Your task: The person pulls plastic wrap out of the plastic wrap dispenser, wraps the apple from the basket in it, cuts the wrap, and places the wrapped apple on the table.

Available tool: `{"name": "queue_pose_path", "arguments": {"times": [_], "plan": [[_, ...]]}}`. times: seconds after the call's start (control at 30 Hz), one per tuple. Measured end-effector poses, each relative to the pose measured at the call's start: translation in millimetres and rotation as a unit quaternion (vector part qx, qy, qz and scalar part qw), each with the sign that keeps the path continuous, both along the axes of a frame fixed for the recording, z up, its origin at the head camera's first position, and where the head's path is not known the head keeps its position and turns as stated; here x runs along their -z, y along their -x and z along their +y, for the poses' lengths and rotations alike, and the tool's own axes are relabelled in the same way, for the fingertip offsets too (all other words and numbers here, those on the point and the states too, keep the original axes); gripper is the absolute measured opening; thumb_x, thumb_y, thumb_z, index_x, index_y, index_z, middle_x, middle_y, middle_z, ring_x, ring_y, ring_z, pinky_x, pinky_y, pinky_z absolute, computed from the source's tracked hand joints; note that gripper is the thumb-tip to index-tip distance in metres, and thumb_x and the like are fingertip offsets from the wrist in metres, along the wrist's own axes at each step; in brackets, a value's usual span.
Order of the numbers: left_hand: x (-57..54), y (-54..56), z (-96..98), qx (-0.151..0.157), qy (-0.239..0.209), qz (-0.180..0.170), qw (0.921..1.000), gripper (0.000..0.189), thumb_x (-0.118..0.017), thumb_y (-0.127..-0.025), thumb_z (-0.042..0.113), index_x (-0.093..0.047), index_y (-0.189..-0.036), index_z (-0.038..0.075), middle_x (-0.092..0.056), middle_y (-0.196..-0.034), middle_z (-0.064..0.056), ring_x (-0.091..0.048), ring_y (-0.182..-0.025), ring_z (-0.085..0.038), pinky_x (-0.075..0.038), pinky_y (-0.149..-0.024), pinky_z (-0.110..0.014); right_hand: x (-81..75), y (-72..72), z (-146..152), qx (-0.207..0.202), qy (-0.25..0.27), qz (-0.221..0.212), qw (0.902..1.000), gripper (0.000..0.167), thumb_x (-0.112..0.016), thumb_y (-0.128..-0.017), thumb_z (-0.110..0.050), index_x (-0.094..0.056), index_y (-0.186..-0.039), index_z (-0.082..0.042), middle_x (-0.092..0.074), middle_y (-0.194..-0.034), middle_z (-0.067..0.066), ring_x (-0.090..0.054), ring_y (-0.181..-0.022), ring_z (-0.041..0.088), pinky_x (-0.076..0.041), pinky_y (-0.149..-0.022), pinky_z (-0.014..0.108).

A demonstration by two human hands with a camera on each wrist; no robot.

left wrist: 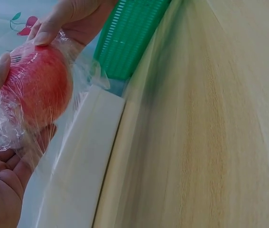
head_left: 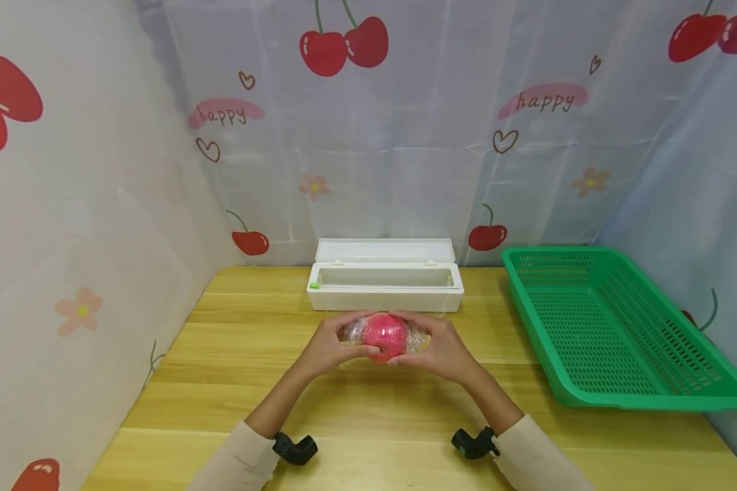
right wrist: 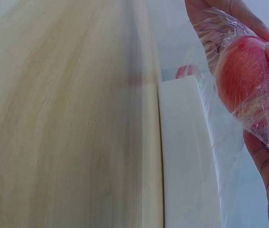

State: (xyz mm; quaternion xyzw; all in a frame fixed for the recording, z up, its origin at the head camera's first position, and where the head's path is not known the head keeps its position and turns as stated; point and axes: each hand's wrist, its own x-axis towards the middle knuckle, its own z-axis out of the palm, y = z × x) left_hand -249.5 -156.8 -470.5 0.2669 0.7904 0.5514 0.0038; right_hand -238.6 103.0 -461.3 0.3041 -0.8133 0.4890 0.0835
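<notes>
A red apple (head_left: 385, 335) in clear cling film (left wrist: 8, 126) is held up between both hands in front of the white box. My left hand (head_left: 334, 346) grips it from the left, thumb on the near face and fingers behind. On the other side my right hand (head_left: 442, 346) grips it the same way, its thumb low on the apple. Bunched film gathers at both sides of the fruit under the palms. Both wrist views show loose film trailing off the apple beside the box. The fingers behind the apple are partly hidden in the head view.
A long white box (head_left: 385, 300) with its lid (head_left: 383, 250) raised stands at the back of the wooden table (head_left: 252, 341). A small green piece (head_left: 314, 286) sits at its left front edge. To the right lies a green plastic basket (head_left: 531, 327). Printed curtains surround the table.
</notes>
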Motion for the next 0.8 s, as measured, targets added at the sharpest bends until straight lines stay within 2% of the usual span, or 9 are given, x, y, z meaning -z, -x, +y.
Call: {"name": "queue_pose_path", "arguments": {"times": [0.17, 0.4, 0.43, 0.53, 0.63, 0.73, 0.8], "plan": [[-0.1, 0.2, 1.0, -0.007, 0.016, 0.005, 0.9998, 0.061, -0.088, -0.080, 0.039, -0.064, -0.136, 0.034, -0.065, -0.134, 0.007, -0.064, -0.115, -0.017, -0.058, -0.091, -0.035, -1.1, -0.8, 0.7, 0.015, 0.004, -0.031, 0.9994, 0.074, -0.094, -0.068, -0.044, -0.067, -0.134, -0.028, -0.068, -0.130, -0.008, -0.063, -0.120, 0.018, -0.055, -0.097, 0.045], [0.9, -1.2, 0.1, -0.006, 0.014, 0.022, 0.9996, 0.076, -0.089, -0.079, 0.037, -0.057, -0.146, 0.019, -0.062, -0.139, 0.008, -0.060, -0.124, -0.018, -0.054, -0.098, -0.038, -1.1, -1.1, 1.2, 0.014, 0.005, -0.044, 0.9989, 0.071, -0.095, -0.068, -0.042, -0.068, -0.132, -0.026, -0.068, -0.129, -0.008, -0.063, -0.120, 0.017, -0.053, -0.099, 0.046], [1.0, -1.3, -0.1, -0.005, 0.012, 0.030, 0.9995, 0.076, -0.089, -0.079, 0.035, -0.057, -0.146, 0.020, -0.062, -0.139, 0.010, -0.058, -0.126, -0.016, -0.053, -0.099, -0.039, -0.9, -1.0, 1.3, 0.013, 0.006, -0.044, 0.9989, 0.071, -0.095, -0.068, -0.042, -0.068, -0.132, -0.026, -0.068, -0.130, -0.008, -0.063, -0.120, 0.017, -0.053, -0.099, 0.046], [0.3, -1.5, -0.8, -0.003, 0.012, 0.059, 0.9982, 0.075, -0.090, -0.078, 0.031, -0.057, -0.145, 0.025, -0.061, -0.139, 0.013, -0.056, -0.129, -0.014, -0.052, -0.102, -0.043, -0.5, -0.5, 1.7, 0.014, 0.008, -0.047, 0.9988, 0.070, -0.095, -0.068, -0.040, -0.069, -0.132, -0.026, -0.068, -0.129, -0.008, -0.063, -0.120, 0.017, -0.053, -0.099, 0.045], [-0.3, -0.3, -0.5, 0.005, 0.016, 0.112, 0.9935, 0.079, -0.094, -0.073, 0.026, -0.058, -0.143, 0.023, -0.060, -0.141, 0.008, -0.054, -0.131, -0.017, -0.050, -0.105, -0.044, -0.8, -0.3, 2.1, 0.015, 0.014, -0.053, 0.9984, 0.069, -0.096, -0.068, -0.038, -0.069, -0.131, -0.027, -0.069, -0.128, -0.009, -0.063, -0.118, 0.016, -0.055, -0.097, 0.043], [-1.0, 1.5, 1.0, 0.033, 0.015, 0.164, 0.9858, 0.087, -0.098, -0.065, 0.020, -0.059, -0.142, 0.011, -0.059, -0.142, -0.004, -0.053, -0.133, -0.024, -0.049, -0.107, -0.044, -1.7, -0.3, 1.9, 0.012, 0.019, -0.059, 0.9980, 0.068, -0.096, -0.068, -0.038, -0.070, -0.130, -0.027, -0.070, -0.126, -0.010, -0.064, -0.116, 0.015, -0.055, -0.095, 0.039], [-1.1, 2.5, 2.0, 0.049, 0.017, 0.193, 0.9798, 0.091, -0.100, -0.061, 0.019, -0.059, -0.141, 0.007, -0.058, -0.142, -0.009, -0.053, -0.133, -0.028, -0.047, -0.108, -0.046, -2.2, 0.0, 1.9, 0.012, 0.021, -0.064, 0.9976, 0.067, -0.096, -0.068, -0.037, -0.070, -0.129, -0.027, -0.070, -0.125, -0.009, -0.065, -0.114, 0.015, -0.056, -0.093, 0.037]]}}
